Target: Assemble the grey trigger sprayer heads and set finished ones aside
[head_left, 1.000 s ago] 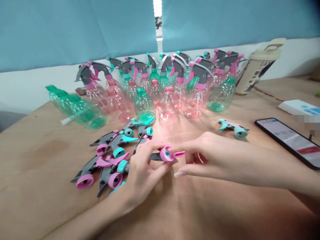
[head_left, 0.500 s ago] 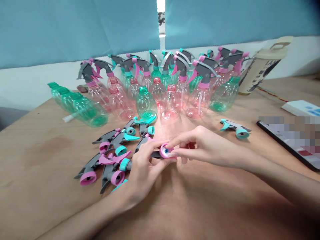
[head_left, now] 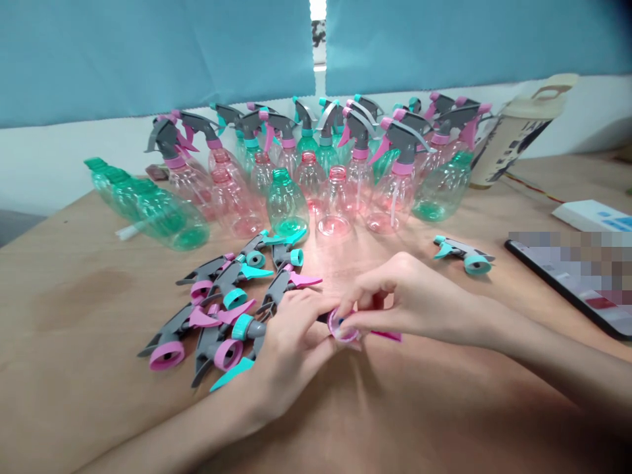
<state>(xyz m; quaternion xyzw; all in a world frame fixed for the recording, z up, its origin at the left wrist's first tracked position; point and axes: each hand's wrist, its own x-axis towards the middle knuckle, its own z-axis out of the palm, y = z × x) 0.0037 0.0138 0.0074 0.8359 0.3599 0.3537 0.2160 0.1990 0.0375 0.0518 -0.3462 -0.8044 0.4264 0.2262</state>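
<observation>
My left hand [head_left: 291, 342] is closed round a grey trigger spray head with a pink collar [head_left: 349, 334], the collar's opening turned up toward me. The thumb and forefinger of my right hand [head_left: 402, 299] pinch at the inside of that opening. A small blue spot shows in the middle of the collar; what my fingertips grip there is too small and blurred to tell. The pink trigger [head_left: 388, 336] sticks out below my right hand. Beside my left hand lies a pile of loose spray heads with pink [head_left: 166, 355] and turquoise [head_left: 235, 299] collars.
Clear pink [head_left: 336, 204] and green [head_left: 288, 204] bottles stand across the back, several fitted with spray heads. Green bottles [head_left: 172, 220] lie at the left. One turquoise spray head [head_left: 464, 255], a phone [head_left: 567, 286], a white box [head_left: 595, 217] and a tumbler [head_left: 518, 131] are at the right.
Both hands and the held spray head have moved slightly right and toward me. The collar has tilted, and my right fingertips now reach further into it. The pink trigger has come into view.
</observation>
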